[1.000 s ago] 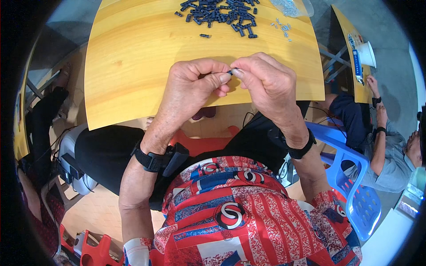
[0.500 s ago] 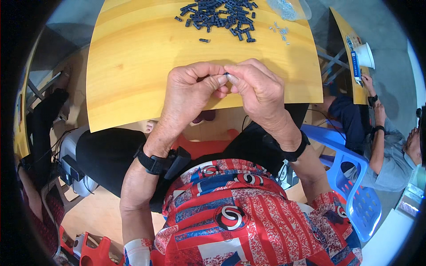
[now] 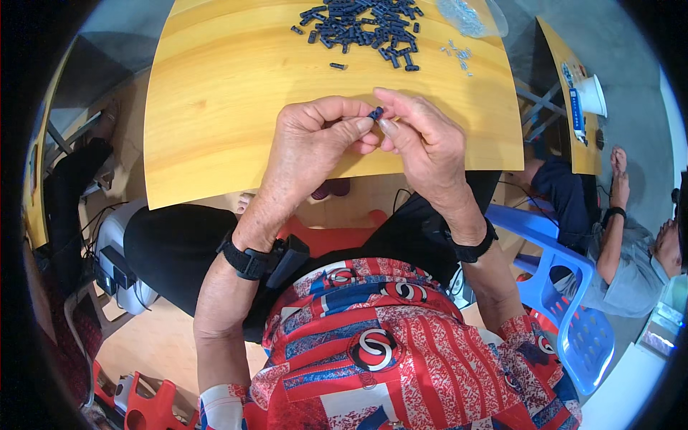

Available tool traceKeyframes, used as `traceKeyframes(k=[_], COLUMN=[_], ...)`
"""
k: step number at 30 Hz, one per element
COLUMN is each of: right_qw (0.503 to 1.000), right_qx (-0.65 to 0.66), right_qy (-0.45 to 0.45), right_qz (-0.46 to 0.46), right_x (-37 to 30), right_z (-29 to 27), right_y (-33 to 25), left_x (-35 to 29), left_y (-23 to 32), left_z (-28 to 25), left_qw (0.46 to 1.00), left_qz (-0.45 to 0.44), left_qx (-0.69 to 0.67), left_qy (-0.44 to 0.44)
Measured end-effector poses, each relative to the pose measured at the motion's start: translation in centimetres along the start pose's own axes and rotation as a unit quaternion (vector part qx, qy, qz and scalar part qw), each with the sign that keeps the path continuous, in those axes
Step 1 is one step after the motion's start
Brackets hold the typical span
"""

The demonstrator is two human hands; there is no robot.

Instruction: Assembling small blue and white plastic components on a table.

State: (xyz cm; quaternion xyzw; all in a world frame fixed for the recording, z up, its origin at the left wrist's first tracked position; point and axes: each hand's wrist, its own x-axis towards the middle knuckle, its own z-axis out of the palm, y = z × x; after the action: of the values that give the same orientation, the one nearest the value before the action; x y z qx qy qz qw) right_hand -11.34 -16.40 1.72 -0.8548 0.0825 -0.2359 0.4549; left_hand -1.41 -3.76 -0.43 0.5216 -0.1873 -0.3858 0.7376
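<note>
Over the near part of the table, my left hand (image 3: 315,129) pinches a small dark blue plastic fitting (image 3: 375,113) between thumb and forefinger. Its upper end sticks out past the fingertips; the rest is covered. Close by on the right is my right hand (image 3: 426,140), its forefinger raised away from the thumb. The right thumb tip lies right beside the fitting, and I cannot tell whether it touches. A pile of similar dark plastic fittings (image 3: 365,25) lies at the far side, with a single loose fitting (image 3: 337,66) in front of it.
Small silver screws (image 3: 459,54) lie right of the pile, near a clear plastic bag (image 3: 473,16) of more screws. A blue plastic chair (image 3: 573,301) stands to the right. Beyond it a person in grey (image 3: 623,279) sits by another table (image 3: 566,79) holding a white container (image 3: 591,95).
My right forefinger has lifted off the fitting and the hands have parted slightly, so more of the fitting shows. The neighbouring person's hand has moved back from their table.
</note>
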Motion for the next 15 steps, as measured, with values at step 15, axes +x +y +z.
traceKeyframes(k=[15], right_qw=[0.939], right_qx=[-0.272], right_qy=[0.011], right_qz=[-0.210], right_x=[0.50], right_z=[-0.10], right_y=[0.41], left_x=[0.02], left_y=[0.58], left_z=[-0.31], left_qw=[0.997], left_qz=[-0.029], left_qx=[0.077], left_qy=[-0.004])
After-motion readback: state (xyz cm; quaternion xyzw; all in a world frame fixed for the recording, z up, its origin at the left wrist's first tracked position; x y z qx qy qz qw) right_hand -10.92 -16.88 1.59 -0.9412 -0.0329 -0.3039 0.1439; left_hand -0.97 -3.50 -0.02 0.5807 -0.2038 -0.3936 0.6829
